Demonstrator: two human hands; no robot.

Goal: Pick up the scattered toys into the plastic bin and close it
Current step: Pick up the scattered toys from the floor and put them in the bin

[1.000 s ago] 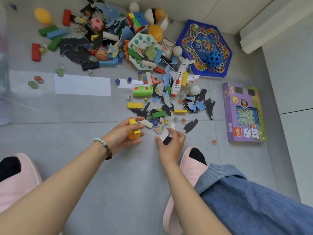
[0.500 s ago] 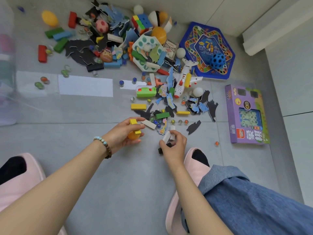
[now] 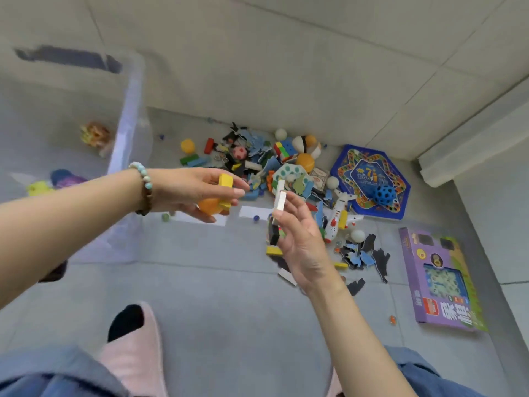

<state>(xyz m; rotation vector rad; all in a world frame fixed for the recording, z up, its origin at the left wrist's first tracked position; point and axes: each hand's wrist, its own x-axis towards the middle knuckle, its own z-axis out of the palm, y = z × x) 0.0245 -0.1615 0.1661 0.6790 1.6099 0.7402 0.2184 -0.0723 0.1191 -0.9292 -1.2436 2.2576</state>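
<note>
The plastic bin is blurring and running off the picture's left edge. The toys inside it are smearing into colour patches, perhaps plush. My left hand is covering most of the orange ball. My right hand is hiding the lower end of the white block.

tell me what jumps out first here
Two hands in mid-air at the centre: the left hand holds a yellow block and an orange ball, and the right hand pinches a white block. Behind them a pile of toys litters the floor, and a clear bin stands at left.
</note>
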